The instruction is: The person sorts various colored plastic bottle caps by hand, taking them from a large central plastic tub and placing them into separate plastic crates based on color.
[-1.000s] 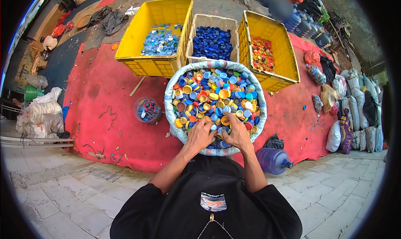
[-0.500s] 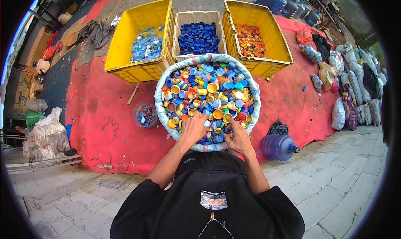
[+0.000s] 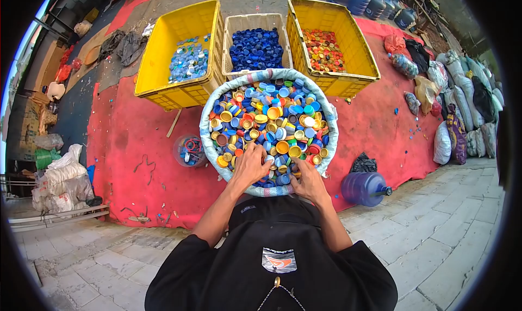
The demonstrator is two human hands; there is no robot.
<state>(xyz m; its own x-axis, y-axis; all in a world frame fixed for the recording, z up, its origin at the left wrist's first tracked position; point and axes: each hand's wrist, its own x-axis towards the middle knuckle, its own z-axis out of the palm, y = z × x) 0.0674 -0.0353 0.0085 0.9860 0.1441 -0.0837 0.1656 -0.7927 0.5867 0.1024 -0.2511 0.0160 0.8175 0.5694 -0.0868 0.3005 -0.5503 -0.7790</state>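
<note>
A round tub with a cloth-wrapped rim (image 3: 206, 120) is heaped with mixed bottle caps (image 3: 272, 115) in blue, yellow, red, white and green. Over the near left part of the heap, my left hand (image 3: 251, 165) has its fingers curled round a pale bottle cap (image 3: 268, 159). My right hand (image 3: 309, 181) dips into the near right part, its thumb and forefinger apart among the caps. Its fingertips are partly hidden, and I see no cap held there.
Beyond the tub stand a yellow crate (image 3: 149, 74) of light-blue caps, a whitish crate (image 3: 227, 44) of dark-blue caps and another yellow crate (image 3: 356, 44) of red and orange caps. A small clear bucket (image 3: 187, 157) sits left; a large water jug (image 3: 361, 189) lies right.
My left fingers have closed in on the pale cap. The right hand has shifted slightly left and its forefinger has drawn a little lower into the heap. The view has moved slightly.
</note>
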